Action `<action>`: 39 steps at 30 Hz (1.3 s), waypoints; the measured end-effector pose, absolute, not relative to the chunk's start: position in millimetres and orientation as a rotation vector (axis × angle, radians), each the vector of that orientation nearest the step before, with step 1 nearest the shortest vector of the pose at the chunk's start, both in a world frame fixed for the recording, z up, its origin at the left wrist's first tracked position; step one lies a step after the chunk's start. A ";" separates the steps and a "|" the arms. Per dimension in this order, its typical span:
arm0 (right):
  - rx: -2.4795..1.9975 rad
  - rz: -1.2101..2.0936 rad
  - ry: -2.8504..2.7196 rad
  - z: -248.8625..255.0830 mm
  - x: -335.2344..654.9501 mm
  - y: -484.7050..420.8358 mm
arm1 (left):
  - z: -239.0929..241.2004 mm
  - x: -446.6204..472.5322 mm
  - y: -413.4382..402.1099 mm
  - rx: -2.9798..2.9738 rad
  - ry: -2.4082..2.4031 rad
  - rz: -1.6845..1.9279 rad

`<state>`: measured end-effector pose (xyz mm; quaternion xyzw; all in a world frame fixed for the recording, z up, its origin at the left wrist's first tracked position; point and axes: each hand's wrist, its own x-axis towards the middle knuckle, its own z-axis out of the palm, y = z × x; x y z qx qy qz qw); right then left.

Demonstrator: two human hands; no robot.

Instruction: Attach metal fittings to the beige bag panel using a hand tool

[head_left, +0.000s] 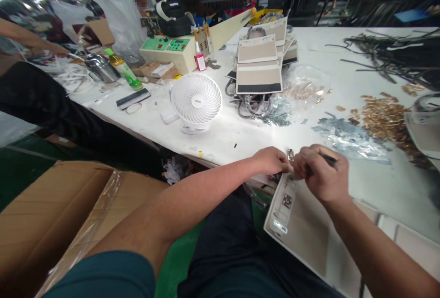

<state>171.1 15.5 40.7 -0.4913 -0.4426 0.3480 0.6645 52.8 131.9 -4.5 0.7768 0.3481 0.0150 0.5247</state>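
Observation:
My left hand point(270, 160) and my right hand point(321, 174) meet at the near table edge, both pinching a small metal buckle point(290, 155) at the top of a beige paper bag point(302, 229) that lies flat across my lap and the table edge. A white tag point(283, 204) with printing is on the bag's upper left corner. A dark strap point(329, 159) runs out from under my right fingers.
A white desk fan point(196, 101) stands on the white table point(240, 133). Behind it lie a stack of beige bags point(259, 64), gold metal parts point(381, 117), foil scraps point(347, 135), black straps point(388, 55) and a beige machine point(172, 50). An open cardboard box point(58, 215) sits at lower left.

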 end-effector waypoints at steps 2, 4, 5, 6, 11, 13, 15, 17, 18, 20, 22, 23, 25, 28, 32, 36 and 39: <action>-1.096 0.745 -1.004 36.9 172.1 12.6 | -6.9 52.6 132.1 1.833 0.832 0.023; -1.104 0.689 -1.023 36.6 174.0 9.7 | -9.4 53.2 132.9 1.816 0.841 0.013; -1.130 0.671 -1.038 37.7 175.2 8.1 | -10.3 53.5 133.4 1.814 0.850 0.010; -1.182 0.659 -1.072 39.6 176.6 5.9 | -10.7 53.8 134.0 1.815 0.859 0.007; -1.616 0.486 -1.518 46.6 175.1 -39.4 | -4.3 53.0 135.9 1.856 0.886 0.011; -1.707 0.341 -1.694 35.0 165.4 -77.9 | 1.0 52.5 133.3 1.849 0.901 0.015; -1.832 0.200 -1.830 13.6 153.0 -118.8 | 7.2 51.9 127.7 1.820 0.916 0.019; -1.901 0.096 -1.869 -6.3 142.9 -151.1 | 15.4 50.7 121.0 1.775 0.934 0.012; -1.904 0.050 -1.857 -10.8 140.0 -161.9 | 21.0 49.4 118.2 1.752 0.937 0.002; -1.815 0.007 -1.802 -1.6 139.2 -172.9 | 36.5 44.2 115.5 1.714 0.918 -0.035; -1.641 0.042 -1.707 32.2 143.6 -175.4 | 58.9 34.3 117.1 1.691 0.863 -0.092; -1.545 0.099 -1.649 55.3 147.0 -176.1 | 72.4 27.4 118.8 1.678 0.816 -0.125; -1.467 0.233 -1.444 103.2 154.2 -179.8 | 101.6 10.9 121.1 1.656 0.707 -0.190; -1.439 0.486 -0.985 152.2 165.5 -189.6 | 140.2 -16.4 114.8 1.627 0.560 -0.131; -1.307 0.654 -0.666 166.2 183.3 -189.7 | 168.4 -43.7 85.0 1.477 0.335 0.290; -1.216 0.725 -0.556 169.7 183.1 -176.8 | 187.2 -55.0 45.4 1.340 0.028 0.442; -1.155 0.759 -0.481 174.6 168.2 -170.5 | 200.5 -55.3 19.6 1.303 -0.089 0.443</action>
